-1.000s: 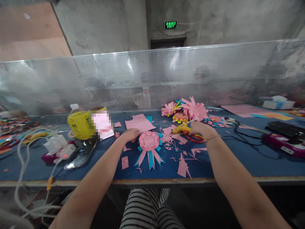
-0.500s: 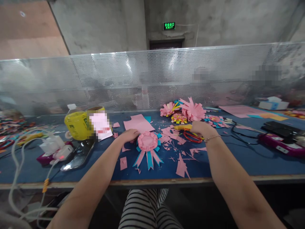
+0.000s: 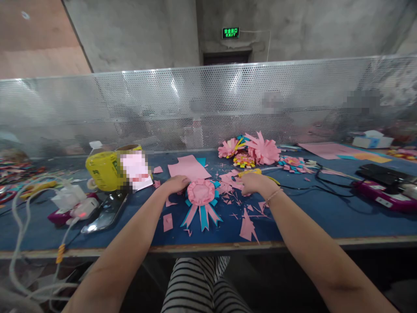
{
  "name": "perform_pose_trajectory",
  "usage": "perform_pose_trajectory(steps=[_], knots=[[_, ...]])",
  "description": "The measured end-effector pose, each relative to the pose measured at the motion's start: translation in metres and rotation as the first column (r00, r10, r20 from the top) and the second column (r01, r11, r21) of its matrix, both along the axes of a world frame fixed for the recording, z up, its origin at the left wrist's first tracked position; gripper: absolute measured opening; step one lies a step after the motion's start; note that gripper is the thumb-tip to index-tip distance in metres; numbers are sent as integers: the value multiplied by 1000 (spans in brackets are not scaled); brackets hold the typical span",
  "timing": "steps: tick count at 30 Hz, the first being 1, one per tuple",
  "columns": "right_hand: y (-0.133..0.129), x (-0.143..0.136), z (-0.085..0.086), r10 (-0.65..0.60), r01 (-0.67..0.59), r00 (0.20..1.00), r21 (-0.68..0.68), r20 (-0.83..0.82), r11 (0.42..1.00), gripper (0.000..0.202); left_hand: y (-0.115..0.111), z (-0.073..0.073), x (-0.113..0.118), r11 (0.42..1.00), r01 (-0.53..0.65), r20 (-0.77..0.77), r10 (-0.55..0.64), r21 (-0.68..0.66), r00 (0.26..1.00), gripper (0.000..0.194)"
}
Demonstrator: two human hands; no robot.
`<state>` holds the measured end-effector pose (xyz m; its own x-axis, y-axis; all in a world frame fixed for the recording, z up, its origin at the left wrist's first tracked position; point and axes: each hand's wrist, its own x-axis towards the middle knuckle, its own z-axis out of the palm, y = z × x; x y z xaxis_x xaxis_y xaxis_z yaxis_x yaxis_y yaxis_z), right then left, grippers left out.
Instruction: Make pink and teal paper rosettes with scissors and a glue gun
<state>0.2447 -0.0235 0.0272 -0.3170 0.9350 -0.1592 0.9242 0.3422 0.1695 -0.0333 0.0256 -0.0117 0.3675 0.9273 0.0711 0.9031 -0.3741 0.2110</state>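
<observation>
A pink paper rosette (image 3: pixel 201 192) with pink and blue ribbon tails lies flat on the blue tabletop in front of me. My left hand (image 3: pixel 177 184) rests at its upper left edge, fingers stretched toward the rim. My right hand (image 3: pixel 256 184) is low over the pink scraps (image 3: pixel 230 184), to the right of the rosette. Its fingers point down and left, with the tips mostly hidden. Just behind that hand shows a yellow tool (image 3: pixel 250 172), perhaps a glue gun. A pink paper sheet (image 3: pixel 189 167) lies behind the rosette.
Several paper flowers (image 3: pixel 262 150) stand at the back. At left are a yellow-labelled bottle (image 3: pixel 102 169), a phone (image 3: pixel 106 213) and a power strip with white plugs (image 3: pixel 74 204). Black cords run to a purple power strip (image 3: pixel 386 195) at right. A perforated metal screen (image 3: pixel 156 108) borders the table.
My right hand has moved left and slightly toward me. The red scissor handles seen beneath it before are out of sight. My left hand and the rosette stay in place.
</observation>
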Motion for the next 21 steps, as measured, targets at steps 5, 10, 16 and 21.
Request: perform_pose_trajectory(steps=[5, 10, 16, 21], knots=[[3, 0, -4, 3, -3, 1000, 3, 10, 1000, 41, -2, 1, 1, 1000, 30, -33, -31, -7, 999, 36], [1, 3, -2, 11, -11, 999, -11, -43, 1000, 46, 0, -2, -2, 999, 5, -7, -5, -43, 1000, 36], [-2, -3, -1, -41, 41, 999, -2, -26, 999, 31, 4, -4, -3, 999, -19, 4, 19, -28, 1000, 34], [7, -8, -9, -20, 20, 1000, -13, -9, 1000, 39, 4, -3, -2, 1000, -9, -20, 9, -6, 1000, 33]])
